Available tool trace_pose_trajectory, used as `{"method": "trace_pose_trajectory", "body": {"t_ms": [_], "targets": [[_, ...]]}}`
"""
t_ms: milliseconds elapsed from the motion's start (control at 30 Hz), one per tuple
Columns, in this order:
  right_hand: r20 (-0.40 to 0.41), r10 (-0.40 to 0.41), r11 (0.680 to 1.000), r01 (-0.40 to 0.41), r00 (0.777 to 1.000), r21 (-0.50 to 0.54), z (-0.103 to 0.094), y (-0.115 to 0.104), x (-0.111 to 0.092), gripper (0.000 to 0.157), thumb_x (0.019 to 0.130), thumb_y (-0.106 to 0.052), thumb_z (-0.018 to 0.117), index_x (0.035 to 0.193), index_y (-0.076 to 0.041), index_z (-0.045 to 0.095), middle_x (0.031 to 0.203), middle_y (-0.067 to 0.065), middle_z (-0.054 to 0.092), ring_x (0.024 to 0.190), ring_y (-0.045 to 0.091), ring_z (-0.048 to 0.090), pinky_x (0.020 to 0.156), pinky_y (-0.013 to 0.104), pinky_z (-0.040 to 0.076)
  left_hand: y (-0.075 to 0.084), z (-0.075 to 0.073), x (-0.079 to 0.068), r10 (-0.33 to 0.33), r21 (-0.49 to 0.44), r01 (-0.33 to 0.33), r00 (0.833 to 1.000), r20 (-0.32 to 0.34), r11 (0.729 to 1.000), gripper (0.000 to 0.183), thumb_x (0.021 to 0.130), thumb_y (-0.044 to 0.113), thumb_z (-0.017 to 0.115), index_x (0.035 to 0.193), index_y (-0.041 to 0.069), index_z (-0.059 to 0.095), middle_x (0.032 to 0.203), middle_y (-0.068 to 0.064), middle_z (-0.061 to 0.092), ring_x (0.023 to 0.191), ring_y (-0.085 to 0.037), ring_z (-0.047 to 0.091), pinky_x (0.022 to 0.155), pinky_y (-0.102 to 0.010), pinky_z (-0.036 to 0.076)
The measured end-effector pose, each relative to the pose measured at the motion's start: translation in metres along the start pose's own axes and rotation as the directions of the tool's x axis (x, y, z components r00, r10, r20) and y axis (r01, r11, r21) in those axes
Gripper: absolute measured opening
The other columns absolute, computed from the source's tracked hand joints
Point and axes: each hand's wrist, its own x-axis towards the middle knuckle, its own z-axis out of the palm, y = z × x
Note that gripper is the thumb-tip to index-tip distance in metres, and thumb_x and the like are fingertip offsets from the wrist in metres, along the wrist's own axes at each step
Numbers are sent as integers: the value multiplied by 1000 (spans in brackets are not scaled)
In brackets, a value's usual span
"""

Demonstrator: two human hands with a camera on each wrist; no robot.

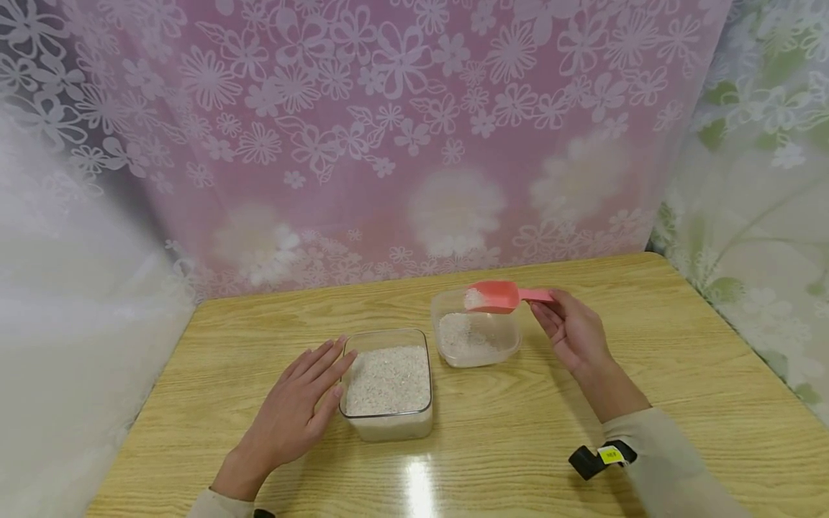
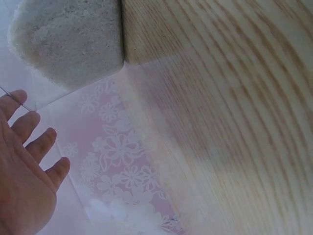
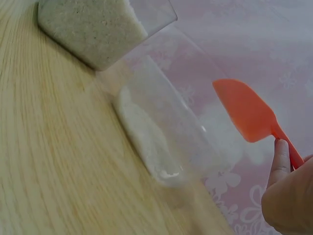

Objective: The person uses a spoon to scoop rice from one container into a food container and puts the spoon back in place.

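My right hand pinches the handle of a pink-red scoop, also seen as an orange-red scoop in the right wrist view. White rice lies at the scoop's front, over the far part of a shallow translucent plastic tub. Some rice covers that tub's bottom, mostly at its left. My left hand has its fingers extended, with the fingertips at the left rim of a clear square container. Rice fills much of this container. In the left wrist view, the left hand's fingers are spread beside its wall.
Both containers stand side by side on a wood-grain table. Behind it hangs a pink flowered curtain, with a pale leafy curtain at the right. A black strap with a yellow label sits at the right wrist.
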Motion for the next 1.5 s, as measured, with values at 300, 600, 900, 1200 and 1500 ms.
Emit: {"method": "trace_pose_trajectory", "body": {"t_ms": [300,600,900,1200,1500], "targets": [[-65,-66,998,66,996,-4,-8,1,3,9,96,-5,57,96,5,58,87,16,69,81,21,70,83,27,53,1,0,0,-10,-11,11,1000,7,1000,48,103,29,43,149,18,37,155,0,26,141,-23,25,114,-46,18],[-111,-128,988,117,986,-102,-11,3,4,14,94,-6,60,99,4,51,86,15,68,79,21,71,80,28,54,0,0,0,-19,-17,20,1000,14,1000,48,103,29,43,150,19,36,156,0,25,141,-22,23,115,-45,17],[-148,-190,970,162,971,-180,-10,7,7,16,94,-5,61,97,4,49,83,15,69,75,21,71,76,29,56,0,0,0,-23,-20,24,1000,12,1000,48,103,30,42,149,19,37,156,1,25,141,-22,23,114,-48,19],[-167,-240,945,191,956,-267,-4,9,8,19,94,-5,60,100,6,46,81,15,69,73,20,71,75,28,56,0,2,0,-11,-12,11,1000,-7,1000,48,103,29,44,149,19,37,155,-1,27,140,-24,25,114,-46,19],[-169,-306,896,224,937,-383,-2,8,9,24,93,-7,62,102,7,46,81,12,70,71,18,71,73,28,55,0,2,0,-15,-14,15,1000,-2,1000,48,102,28,45,149,18,37,155,-1,27,140,-24,25,114,-45,18]]}}
